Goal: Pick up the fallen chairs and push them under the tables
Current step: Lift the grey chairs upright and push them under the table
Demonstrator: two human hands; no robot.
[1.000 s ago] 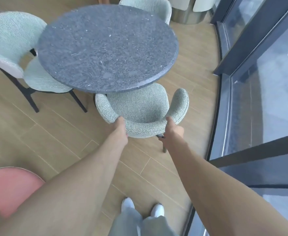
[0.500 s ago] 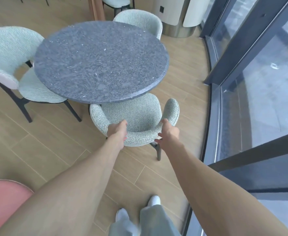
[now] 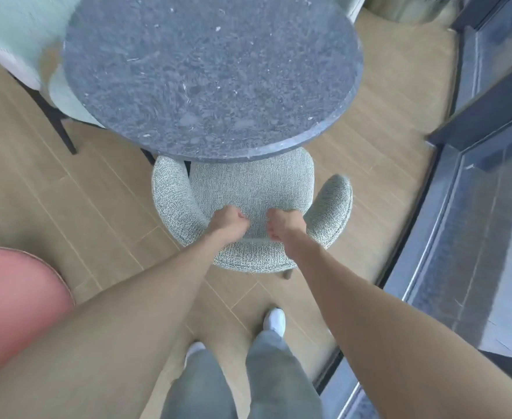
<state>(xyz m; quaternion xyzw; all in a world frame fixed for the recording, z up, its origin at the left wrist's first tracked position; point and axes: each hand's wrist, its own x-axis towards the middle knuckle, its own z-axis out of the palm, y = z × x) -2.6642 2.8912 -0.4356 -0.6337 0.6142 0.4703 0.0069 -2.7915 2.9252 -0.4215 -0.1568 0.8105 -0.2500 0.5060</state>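
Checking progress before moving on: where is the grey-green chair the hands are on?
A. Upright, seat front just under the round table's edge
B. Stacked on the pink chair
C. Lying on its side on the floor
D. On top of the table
A: the chair stands upright, its seat front tucked under the table rim, both hands on its backrest.

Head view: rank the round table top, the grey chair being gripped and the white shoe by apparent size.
1. Round table top
2. Grey chair, partly hidden under the table
3. White shoe, much the smallest

A single head-worn camera looks steeply down and forward. The table [image 3: 212,77] fills the upper frame, close by. The floor [image 3: 67,207] spreads below it.
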